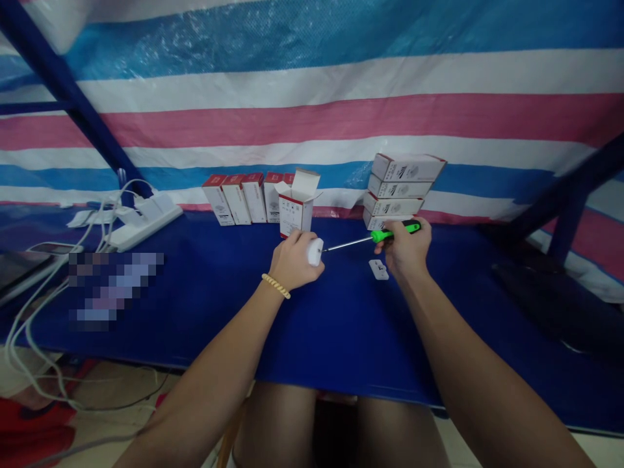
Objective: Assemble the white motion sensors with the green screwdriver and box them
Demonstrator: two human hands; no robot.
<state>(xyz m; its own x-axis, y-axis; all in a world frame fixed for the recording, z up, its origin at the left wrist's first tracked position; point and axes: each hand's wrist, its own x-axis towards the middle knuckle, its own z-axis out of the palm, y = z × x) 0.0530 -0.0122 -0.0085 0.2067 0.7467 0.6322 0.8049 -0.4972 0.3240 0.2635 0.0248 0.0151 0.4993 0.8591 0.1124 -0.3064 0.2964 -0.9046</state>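
Observation:
My left hand (295, 263), with a twisted yellow band at the wrist, is closed round a small white device (314, 252). In my right hand (407, 250) is a screwdriver (396, 231) with a green and black handle. Its metal shaft points left, and the tip is at the end face of the white device; whether it sits in a screw is too small to tell. A flat white plate (378, 270) lies on the blue table (341, 338) just left of my right wrist. Behind my left hand an open white box (296, 211) stands with its flaps up.
Several red-and-white boxes (236, 200) stand in a row at the back. More boxes (407, 188) are stacked at the back right. On the left are a white power strip (146, 224), cables (29, 312) and a phone (54, 247). A dark item (560, 299) lies at the right.

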